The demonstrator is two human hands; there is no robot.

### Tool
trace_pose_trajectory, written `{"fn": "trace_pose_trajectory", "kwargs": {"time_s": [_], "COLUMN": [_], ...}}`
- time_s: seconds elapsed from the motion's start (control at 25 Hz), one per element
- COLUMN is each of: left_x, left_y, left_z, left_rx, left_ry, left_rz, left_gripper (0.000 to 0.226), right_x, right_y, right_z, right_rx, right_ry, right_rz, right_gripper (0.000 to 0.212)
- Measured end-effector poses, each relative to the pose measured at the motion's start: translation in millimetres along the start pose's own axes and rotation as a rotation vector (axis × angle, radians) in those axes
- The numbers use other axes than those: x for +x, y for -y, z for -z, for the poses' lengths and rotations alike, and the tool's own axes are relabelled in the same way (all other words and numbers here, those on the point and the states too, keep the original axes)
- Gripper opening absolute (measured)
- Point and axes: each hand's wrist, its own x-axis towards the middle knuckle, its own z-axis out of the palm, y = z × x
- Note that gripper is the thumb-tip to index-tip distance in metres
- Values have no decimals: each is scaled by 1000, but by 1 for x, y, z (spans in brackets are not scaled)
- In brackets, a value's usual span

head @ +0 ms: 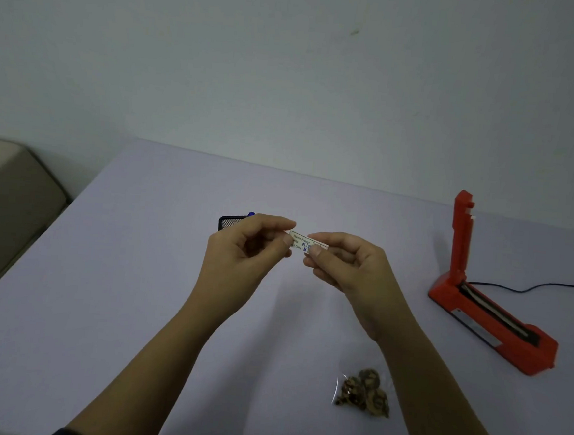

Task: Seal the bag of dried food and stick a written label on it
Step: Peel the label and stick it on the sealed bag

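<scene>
A small white label (300, 240) with printed lines and blue handwriting is held up above the table between both hands. My left hand (241, 251) pinches its left end with thumb and forefinger. Its right end is pinched by my right hand (347, 263). The clear bag of brown dried food (362, 393) lies flat on the table near the front, just under my right forearm and apart from both hands. Whether the bag's mouth is sealed cannot be told.
A red heat sealer (491, 312) with its arm raised upright stands at the right, its black cable (548, 286) trailing to the right edge. A black mesh holder (232, 221) with a blue pen tip sits behind my left hand. A beige seat (5, 202) is left of the table (135, 291).
</scene>
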Motion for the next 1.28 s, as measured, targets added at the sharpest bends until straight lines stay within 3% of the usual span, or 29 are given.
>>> {"fn": "trace_pose_trajectory", "kwargs": {"time_s": [0.2,0.4,0.6,0.8,1.28], "left_x": [-2,-1,-1,0,-3], "left_y": [6,6,6,7,18], "left_z": [-2,-4,-5,-6,-9], "left_rx": [132,312,194,411,686], "left_ry": [-54,-115,-144,-242,-403], "left_rz": [-145,-406,-351,-518,-829], "left_gripper": [14,19,14,16,10], "right_x": [1,-1,-1,-3,-8], "right_y": [1,5,9,9,11], "right_z": [-2,-2,-2,-3,-8], "right_rx": [-6,28,-2,-26,-12], "right_ry": [-45,-50,-76,-55,-42], "right_rz": [26,41,79,97,124], "right_gripper": [13,16,16,17,17]}}
